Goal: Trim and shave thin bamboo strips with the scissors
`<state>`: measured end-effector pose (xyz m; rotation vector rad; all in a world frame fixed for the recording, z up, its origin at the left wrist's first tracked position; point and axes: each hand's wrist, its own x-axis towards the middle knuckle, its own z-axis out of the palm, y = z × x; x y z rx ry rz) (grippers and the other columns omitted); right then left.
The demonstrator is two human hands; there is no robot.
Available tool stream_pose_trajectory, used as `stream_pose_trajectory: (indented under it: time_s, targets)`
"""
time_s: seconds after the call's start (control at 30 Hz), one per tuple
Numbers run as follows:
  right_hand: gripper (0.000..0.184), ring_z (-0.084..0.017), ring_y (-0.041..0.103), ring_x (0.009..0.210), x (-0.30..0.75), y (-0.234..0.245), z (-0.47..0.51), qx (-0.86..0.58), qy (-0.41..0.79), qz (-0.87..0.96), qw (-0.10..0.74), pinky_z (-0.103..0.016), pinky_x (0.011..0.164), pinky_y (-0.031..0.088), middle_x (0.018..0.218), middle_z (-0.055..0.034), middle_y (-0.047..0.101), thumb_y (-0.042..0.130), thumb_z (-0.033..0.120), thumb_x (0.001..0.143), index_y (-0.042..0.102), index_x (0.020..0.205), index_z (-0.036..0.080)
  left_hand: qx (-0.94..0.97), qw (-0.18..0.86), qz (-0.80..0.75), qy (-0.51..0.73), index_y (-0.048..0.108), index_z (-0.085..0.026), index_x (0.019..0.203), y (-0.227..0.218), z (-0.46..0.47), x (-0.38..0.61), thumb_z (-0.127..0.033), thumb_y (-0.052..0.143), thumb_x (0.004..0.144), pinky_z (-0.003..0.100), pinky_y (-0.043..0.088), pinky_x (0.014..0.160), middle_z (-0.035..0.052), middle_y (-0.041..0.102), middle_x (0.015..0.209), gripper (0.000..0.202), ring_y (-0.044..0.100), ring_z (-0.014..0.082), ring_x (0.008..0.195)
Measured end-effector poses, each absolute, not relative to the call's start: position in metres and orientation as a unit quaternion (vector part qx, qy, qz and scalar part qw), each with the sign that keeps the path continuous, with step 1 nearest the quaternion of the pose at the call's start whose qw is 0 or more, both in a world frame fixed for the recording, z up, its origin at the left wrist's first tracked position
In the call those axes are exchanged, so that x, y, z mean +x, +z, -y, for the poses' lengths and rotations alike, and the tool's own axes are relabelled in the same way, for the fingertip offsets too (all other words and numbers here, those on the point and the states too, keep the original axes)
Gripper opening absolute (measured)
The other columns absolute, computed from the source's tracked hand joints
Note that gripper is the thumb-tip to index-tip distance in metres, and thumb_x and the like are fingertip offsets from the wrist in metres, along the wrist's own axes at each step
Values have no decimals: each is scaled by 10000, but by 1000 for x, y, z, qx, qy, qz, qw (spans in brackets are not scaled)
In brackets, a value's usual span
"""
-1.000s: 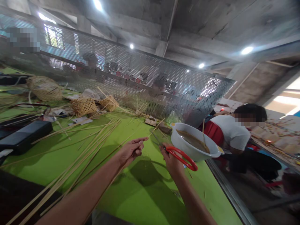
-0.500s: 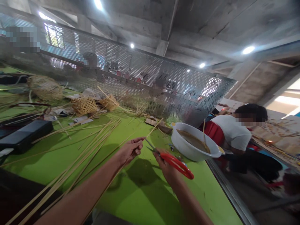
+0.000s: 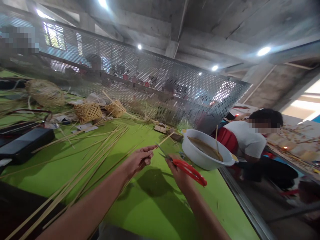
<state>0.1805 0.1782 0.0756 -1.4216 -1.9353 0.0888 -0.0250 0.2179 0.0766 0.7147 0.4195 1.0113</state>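
Observation:
My left hand (image 3: pixel 142 159) pinches a thin bamboo strip (image 3: pixel 166 139) between thumb and fingers, its short end pointing away toward the bowl side. My right hand (image 3: pixel 176 171) is closed on red-handled scissors (image 3: pixel 191 171). Their blades stand slightly apart and reach to the strip just beyond my left fingertips; whether they touch it I cannot tell. More long bamboo strips (image 3: pixel 100 156) lie across the green table (image 3: pixel 155 213) to the left, partly beneath my left forearm.
A white bowl (image 3: pixel 200 160) of brownish liquid with a stick stands near the table's right edge. Woven baskets (image 3: pixel 88 112) and scraps lie at the back left, a black box (image 3: pixel 27 145) nearer. A perforated metal screen (image 3: pixel 150 76) rises behind. A person (image 3: pixel 246 136) sits at right.
The scissors have tilted a little and their blades now sit higher, closer to the strip. My left hand keeps its pinch. The whole view has shifted slightly.

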Motion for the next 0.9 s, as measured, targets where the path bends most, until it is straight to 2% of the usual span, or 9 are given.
stream_pose_trajectory:
  time_s: [0.1,0.27,0.4,0.53,0.7,0.8,0.9]
  targets:
    - [376,-187,606,739,174,78,-172,-535,63,770,341,-287,678,466,825,-47,665,383,490,944,649,924,225,329,792,-196,476,669,-62,1052,75,-221,-24,-17,577,792,134,311,405,2,502,637,280,349,27,437]
    - [409,-138,528,501,184,80,-185,-572,104,692,428,-251,525,440,607,10,564,433,547,901,614,938,181,347,789,-194,469,643,-99,1149,79,-214,-26,-49,607,794,135,342,441,-2,506,674,360,388,33,476]
    - [451,-127,523,465,194,77,-194,-574,169,647,473,-230,458,428,578,30,525,446,595,874,592,916,171,368,788,-190,456,627,-134,1197,81,-211,-28,-109,602,821,155,347,468,-3,507,702,378,412,43,506]
    - [445,-123,522,471,195,80,-192,-581,101,669,452,-239,494,436,591,25,537,433,567,893,617,958,167,374,780,-210,455,634,-128,1192,79,-213,-27,-109,629,799,163,295,450,-17,484,683,393,361,34,479]
    - [436,-155,557,555,194,83,-188,-587,20,691,421,-283,565,455,754,-41,638,409,535,912,630,1009,172,382,774,-214,457,644,-95,1174,76,-214,-26,-127,644,801,172,266,454,-32,443,656,374,333,29,476]
    - [402,-185,597,669,192,77,-186,-576,6,720,387,-304,641,465,861,-63,665,398,508,928,633,1008,192,379,773,-214,461,652,-90,1156,74,-215,-25,-124,644,802,170,249,448,-26,449,658,356,340,29,482]
    - [378,-194,605,734,190,73,-183,-559,20,747,359,-300,673,467,853,-51,671,395,505,934,641,930,218,372,772,-212,470,673,-101,1116,73,-217,-25,-101,634,798,178,228,430,-17,460,661,320,320,34,470]
